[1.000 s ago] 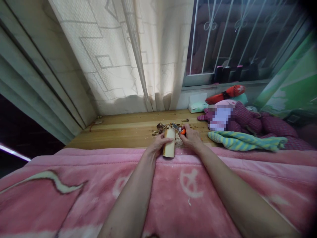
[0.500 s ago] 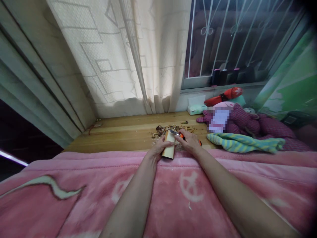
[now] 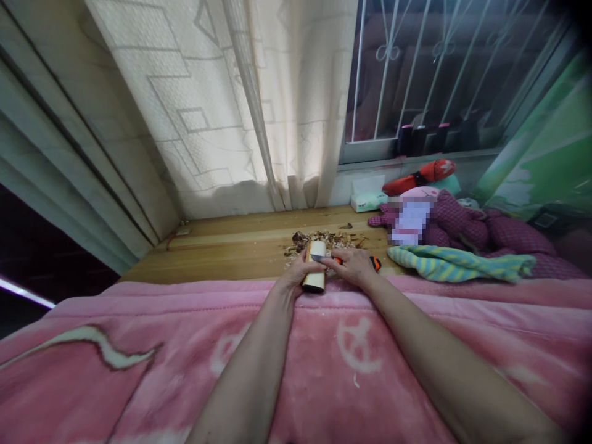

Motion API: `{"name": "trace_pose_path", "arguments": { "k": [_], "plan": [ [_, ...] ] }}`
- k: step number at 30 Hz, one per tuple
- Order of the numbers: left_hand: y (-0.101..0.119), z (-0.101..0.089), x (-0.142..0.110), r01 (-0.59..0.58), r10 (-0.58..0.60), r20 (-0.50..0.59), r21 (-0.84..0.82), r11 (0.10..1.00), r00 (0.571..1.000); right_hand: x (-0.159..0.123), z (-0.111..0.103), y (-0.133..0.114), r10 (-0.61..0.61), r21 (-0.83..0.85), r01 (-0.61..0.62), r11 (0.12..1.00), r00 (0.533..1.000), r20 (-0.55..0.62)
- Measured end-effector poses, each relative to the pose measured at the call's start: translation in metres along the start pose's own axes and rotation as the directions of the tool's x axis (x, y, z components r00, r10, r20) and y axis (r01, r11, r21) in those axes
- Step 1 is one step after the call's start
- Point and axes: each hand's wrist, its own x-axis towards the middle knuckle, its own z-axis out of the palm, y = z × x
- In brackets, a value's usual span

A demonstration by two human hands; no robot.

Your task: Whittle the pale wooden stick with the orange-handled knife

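Observation:
My left hand (image 3: 296, 272) is closed around the left side of a pale wooden piece (image 3: 315, 280), its thumb lying across the face. The piece has a smooth cream front, brownish edges and a dark lower end; it may be bamboo. In my right hand (image 3: 352, 266) is a knife with an orange and black handle (image 3: 375, 264), gripped with the fingers wrapped round it. The knife's blade (image 3: 318, 258) points left and lies against the pale face, just above my left thumb. Behind the piece, a heap of shavings (image 3: 329, 238) is spread on the wooden ledge (image 3: 222, 250).
A pink blanket (image 3: 319, 364) covers the front under my forearms. To the right lie a striped green cloth (image 3: 457, 262), a purple plush toy (image 3: 509, 237) and a red rolled item (image 3: 420, 176). A tissue pack (image 3: 367, 200) stands near the curtain (image 3: 296, 123) and barred window (image 3: 416, 74).
The knife blade has moved down the face of the piece, from near its top edge to about the middle. My right hand has lowered with it, and the piece is more upright.

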Motion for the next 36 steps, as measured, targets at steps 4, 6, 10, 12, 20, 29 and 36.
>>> {"name": "trace_pose_path", "arguments": {
  "k": [4,6,10,12,20,29,36],
  "plan": [
    [0.001,0.001,-0.001,0.023,-0.023,0.002,0.032,0.999,1.0,0.001,-0.002,-0.001,0.017,-0.039,-0.015,0.999,0.998,0.057],
    [0.001,0.001,-0.001,0.037,-0.037,-0.003,0.046,0.998,0.999,0.001,-0.003,-0.003,0.036,-0.063,-0.032,0.998,0.996,0.076],
    [0.001,0.002,-0.002,0.064,-0.063,-0.008,0.063,0.996,0.998,0.001,-0.004,-0.005,0.052,-0.084,-0.045,0.995,0.995,0.086],
    [0.002,0.002,-0.003,0.075,-0.075,-0.002,0.069,0.995,0.997,0.001,-0.004,-0.004,0.056,-0.082,-0.048,0.995,0.994,0.093],
    [0.003,0.003,-0.004,0.102,-0.105,0.021,0.118,0.988,0.994,0.006,0.002,0.002,0.148,-0.116,-0.135,0.984,0.983,0.108],
    [0.002,0.002,-0.003,0.119,-0.122,0.012,0.164,0.979,0.992,0.009,0.005,0.006,0.203,-0.1,-0.195,0.976,0.975,0.088],
    [0.003,0.002,-0.004,0.108,-0.114,0.028,0.162,0.981,0.993,0.008,0.002,0.003,0.231,-0.109,-0.222,0.969,0.97,0.077]
  ]
}}
